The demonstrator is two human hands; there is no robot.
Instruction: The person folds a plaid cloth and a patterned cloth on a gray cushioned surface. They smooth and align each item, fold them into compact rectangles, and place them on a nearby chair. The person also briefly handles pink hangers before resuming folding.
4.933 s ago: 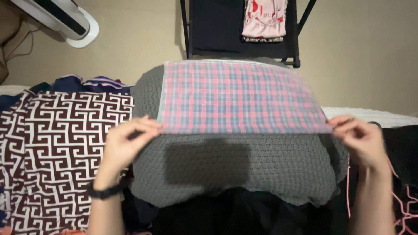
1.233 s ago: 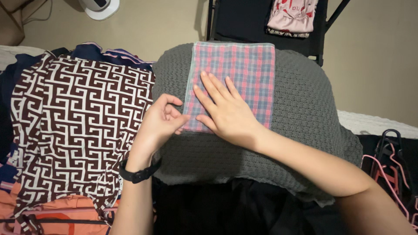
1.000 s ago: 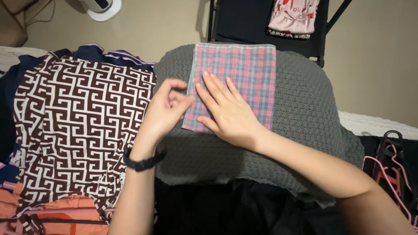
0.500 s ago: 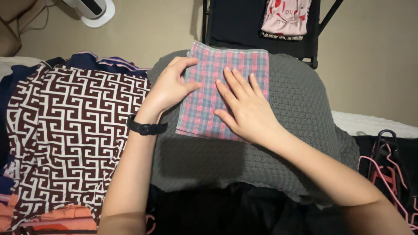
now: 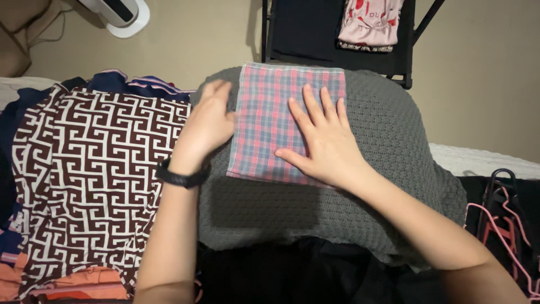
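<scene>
Plaid folded cloth lies on a grey knit blanket, centre frame. The right hand presses flat on it, fingers spread. The left hand rests open against its left edge.

The lower right corner of the folded plaid cloth is covered by the right hand, the patterned garment is cut off by the left edge, and the left hand is blurred at its fingertips.
</scene>
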